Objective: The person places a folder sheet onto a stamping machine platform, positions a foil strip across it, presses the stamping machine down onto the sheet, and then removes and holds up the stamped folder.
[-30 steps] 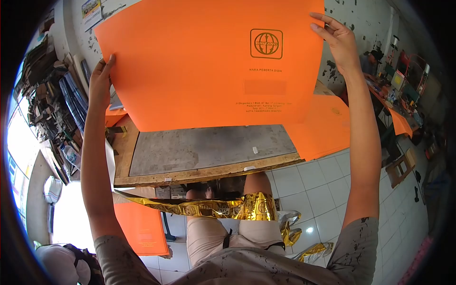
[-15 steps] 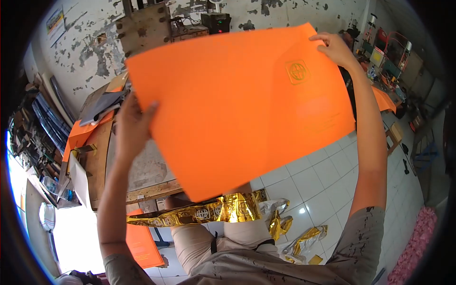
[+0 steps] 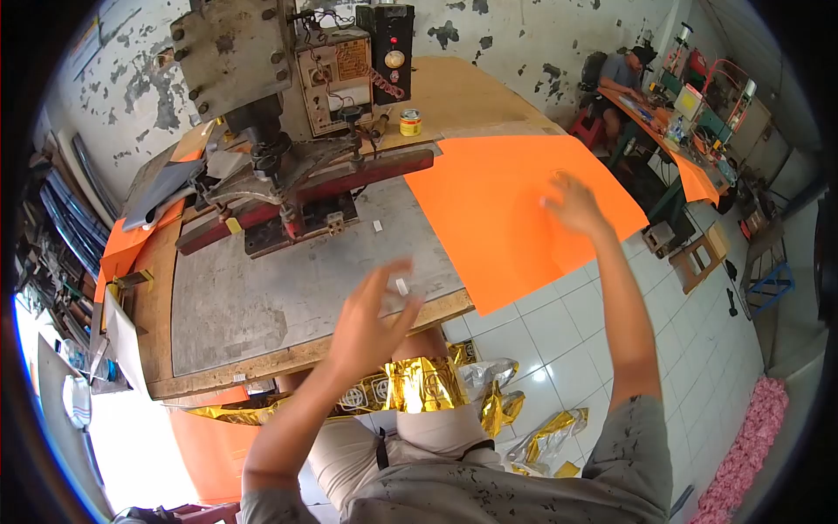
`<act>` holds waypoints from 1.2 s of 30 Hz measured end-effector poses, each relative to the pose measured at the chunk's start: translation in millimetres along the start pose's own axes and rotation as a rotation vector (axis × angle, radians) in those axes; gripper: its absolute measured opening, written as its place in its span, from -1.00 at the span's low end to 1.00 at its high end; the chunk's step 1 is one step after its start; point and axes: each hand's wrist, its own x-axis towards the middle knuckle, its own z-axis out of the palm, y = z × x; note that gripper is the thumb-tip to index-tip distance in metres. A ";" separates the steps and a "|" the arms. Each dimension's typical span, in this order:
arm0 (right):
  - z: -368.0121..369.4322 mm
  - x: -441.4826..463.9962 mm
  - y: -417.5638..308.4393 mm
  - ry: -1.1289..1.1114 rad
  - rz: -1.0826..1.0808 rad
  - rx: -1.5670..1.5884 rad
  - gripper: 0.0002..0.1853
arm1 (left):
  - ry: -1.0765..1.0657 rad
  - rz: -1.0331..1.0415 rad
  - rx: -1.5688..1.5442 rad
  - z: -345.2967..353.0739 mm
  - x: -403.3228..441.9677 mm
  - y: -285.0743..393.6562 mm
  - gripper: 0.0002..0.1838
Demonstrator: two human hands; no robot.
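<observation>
An orange sheet [image 3: 497,210] lies at the right side of the worktable, its near corner hanging past the edge. My right hand [image 3: 576,205] is over its right part, fingers apart and a little blurred; whether it touches the sheet is unclear. My left hand [image 3: 371,319] is in the air above the table's front edge, fingers spread and empty. Behind it stands a press machine [image 3: 231,61] with a red bar [image 3: 367,179] over the grey metal plate [image 3: 236,297]. Gold foil [image 3: 428,384] lies across my lap.
A yellow can [image 3: 410,122] stands behind the red bar. Crumpled foil [image 3: 550,437] lies on the tiled floor. More orange sheets [image 3: 209,450] are at the lower left. At the back right, a person [image 3: 621,74] sits by another table [image 3: 650,131]. A wooden stool [image 3: 698,262] stands nearby.
The orange sheet held up in both hands has come down onto the right side of the table. My left hand has let go and moved right. The view now shows the press.
</observation>
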 end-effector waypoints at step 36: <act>8.8 -80.8 -139.5 -0.078 -0.297 0.142 -0.21 | 0.473 -0.105 0.675 -38.7 -219.3 -122.5 -0.26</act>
